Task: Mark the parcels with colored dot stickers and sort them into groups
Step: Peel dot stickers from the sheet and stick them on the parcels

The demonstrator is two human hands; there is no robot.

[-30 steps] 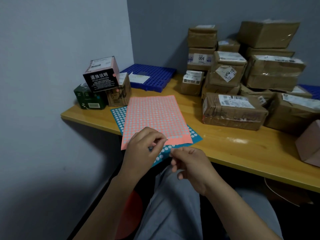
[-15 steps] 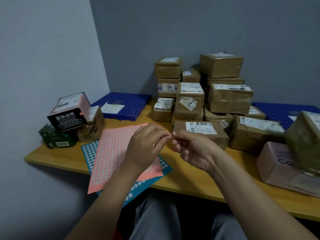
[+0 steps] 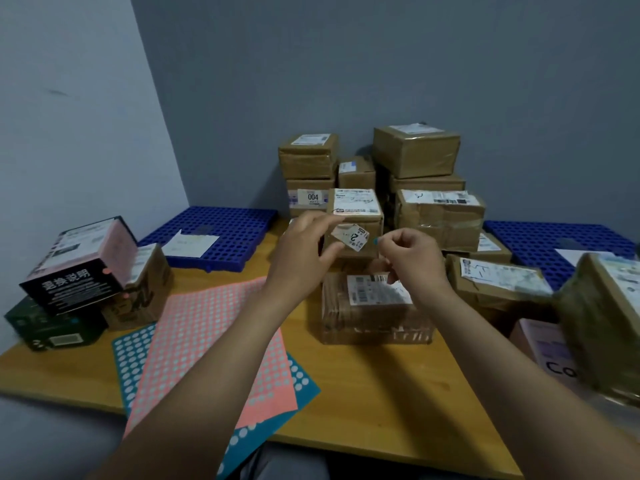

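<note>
Left group: a pink-and-black box [image 3: 78, 263] tilts on a dark green box [image 3: 52, 327], beside a small brown box [image 3: 145, 285], at the surface's [image 3: 363, 393] left edge.
Sticker sheets: the pink sheet [image 3: 207, 341] lies over the teal sheet [image 3: 135, 355], near left, under the left forearm.
Left blue tray: far left [image 3: 225, 230], carrying one white paper slip [image 3: 188, 244].
Left hand: raised [image 3: 304, 251], fingers loosely spread, holding nothing I can see.
Dot sticker: a small teal dot [image 3: 375, 241] is pinched at the right hand's fingertips, between both hands, in front of the stacked parcels [image 3: 356, 216].
Right hand: [image 3: 412, 258] closed in a pinch on the dot, above a flat taped parcel [image 3: 374, 306].
Right blue tray: far right [image 3: 554, 244], partly hidden by parcels.
</note>
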